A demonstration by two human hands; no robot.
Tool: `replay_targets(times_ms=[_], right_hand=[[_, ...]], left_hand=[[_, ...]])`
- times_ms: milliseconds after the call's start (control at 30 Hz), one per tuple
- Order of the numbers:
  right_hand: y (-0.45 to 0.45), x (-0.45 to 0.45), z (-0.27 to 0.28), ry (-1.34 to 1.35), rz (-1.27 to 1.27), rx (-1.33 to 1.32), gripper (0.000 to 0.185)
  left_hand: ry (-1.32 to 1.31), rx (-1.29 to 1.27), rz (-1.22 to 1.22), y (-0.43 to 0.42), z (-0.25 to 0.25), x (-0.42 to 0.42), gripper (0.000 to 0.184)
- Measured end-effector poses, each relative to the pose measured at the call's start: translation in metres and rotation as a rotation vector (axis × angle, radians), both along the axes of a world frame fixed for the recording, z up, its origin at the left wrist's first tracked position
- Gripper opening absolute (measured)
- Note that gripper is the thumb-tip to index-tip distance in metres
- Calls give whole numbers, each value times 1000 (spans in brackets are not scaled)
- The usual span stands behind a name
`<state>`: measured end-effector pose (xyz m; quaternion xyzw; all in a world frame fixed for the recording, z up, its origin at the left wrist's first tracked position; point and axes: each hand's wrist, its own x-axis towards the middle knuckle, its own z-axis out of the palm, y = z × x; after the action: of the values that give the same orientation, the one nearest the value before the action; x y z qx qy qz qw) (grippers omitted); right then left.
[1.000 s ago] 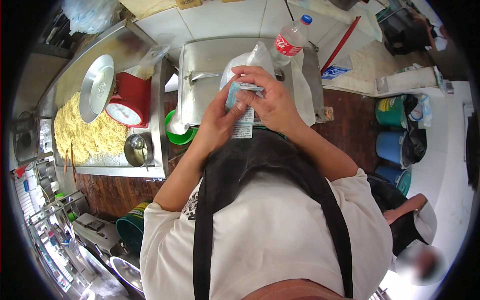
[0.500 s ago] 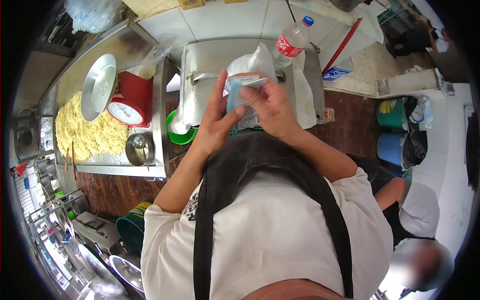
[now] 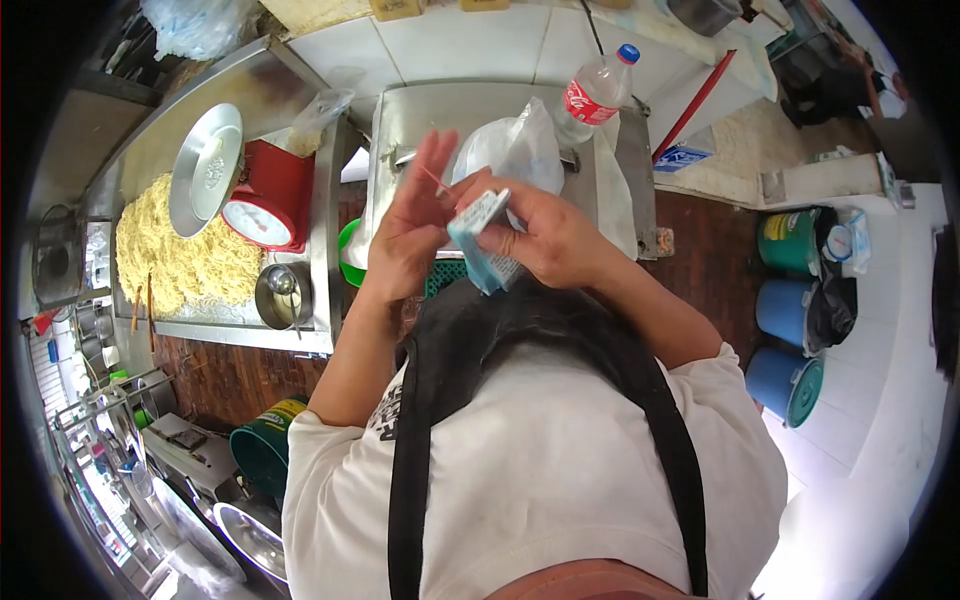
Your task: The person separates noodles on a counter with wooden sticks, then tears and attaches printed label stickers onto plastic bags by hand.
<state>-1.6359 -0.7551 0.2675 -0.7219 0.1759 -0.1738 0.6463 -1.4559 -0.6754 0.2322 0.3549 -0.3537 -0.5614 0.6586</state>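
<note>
My right hand [image 3: 555, 235] grips a small folded bundle of printed paper [image 3: 477, 222], white on top and light blue along its side. To its left is my left hand [image 3: 410, 215], with fingers stretched upward and partly blurred. A thin reddish strand [image 3: 432, 178], perhaps a rubber band, spans from the left fingers toward the bundle; how it is held is unclear. Behind both hands, a white plastic bag [image 3: 520, 150] sits on the metal lid [image 3: 415, 110]. A bottle with a red label [image 3: 590, 98] stands at the lid's right side.
At left, a metal tray [image 3: 322, 200] bears yellow noodles [image 3: 170, 250], a red scale [image 3: 275, 190] with a silver pan [image 3: 207, 170], and a metal pot [image 3: 283, 297]. A green basin [image 3: 352, 255] is below the lid. Several bins [image 3: 785, 310] line the right wall.
My left hand has come off the paper bundle, its fingers now raised, and the reddish strand shows. The bundle has tilted in my right hand. The person at lower right has mostly left view.
</note>
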Motion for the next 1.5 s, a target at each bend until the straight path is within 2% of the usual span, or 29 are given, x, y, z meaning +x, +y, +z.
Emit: replay_targets(times_ms=[67,100,200,267,333,367,467,500,600,633,733,800,833,867,933,967,1000,1033,1067,1133,1167,1300,1400,1500], right_hand=[[-1,-2,10,7,73,-9,24],[-2,-1,6,19,92,-58,24],[-5,2,-8,6,156,-177,23],[-4,9,-9,-70,211,-206,25],[-3,20,-12,-124,305,-217,27],[-1,28,-14,-152,352,-223,28],[7,48,-28,-142,454,-387,33],[9,60,-41,-151,536,-524,35],[14,71,-53,-105,568,-682,28],[13,70,-51,-106,499,-588,26],[-2,59,-37,-147,307,-361,23],[-7,47,-30,-238,184,-257,23],[-6,42,-29,-298,77,-216,33],[-5,37,-26,-185,3,-97,28],[-6,29,-18,42,-150,132,17],[-10,31,-25,-7,-214,71,21],[-10,32,-26,-6,-232,120,22],[-11,35,-27,-6,-248,167,23],[-10,39,-27,-7,-260,212,24],[-5,45,-33,-29,-332,12,25],[-4,47,-38,-30,-363,-97,26],[0,42,-35,-4,-430,-361,33],[3,38,-16,-17,-377,-91,36],[1,37,-31,-46,-349,27,34]], left_hand=[[-22,55,113,-3,7,7,90],[-152,131,178,-5,5,15,78],[-4,14,300,-5,-11,40,79],[240,-116,320,-8,-11,39,87],[491,-182,416,-20,21,19,89],[472,-258,394,-24,15,24,82],[-243,-266,864,-68,1,37,63],[-579,-325,1082,-83,0,39,55],[-253,-235,783,-85,16,46,37],[105,-154,620,-78,23,48,31],[391,-262,147,-56,5,71,35],[253,-142,216,-42,-1,70,39],[219,-107,229,-35,-8,71,39],[184,-76,242,-29,-17,74,38],[78,-75,129,-21,-30,73,55],[37,-57,94,-16,-26,58,61],[-2,-36,60,-9,-24,47,69],[-68,-18,-77,-5,-32,43,85],[-59,-6,-106,0,-40,31,82],[-15,190,-180,10,-35,15,76],[57,258,-158,11,-28,7,64],[107,289,-114,13,-11,4,45],[45,302,-39,15,-5,4,35],[-122,327,42,18,-15,7,29]])
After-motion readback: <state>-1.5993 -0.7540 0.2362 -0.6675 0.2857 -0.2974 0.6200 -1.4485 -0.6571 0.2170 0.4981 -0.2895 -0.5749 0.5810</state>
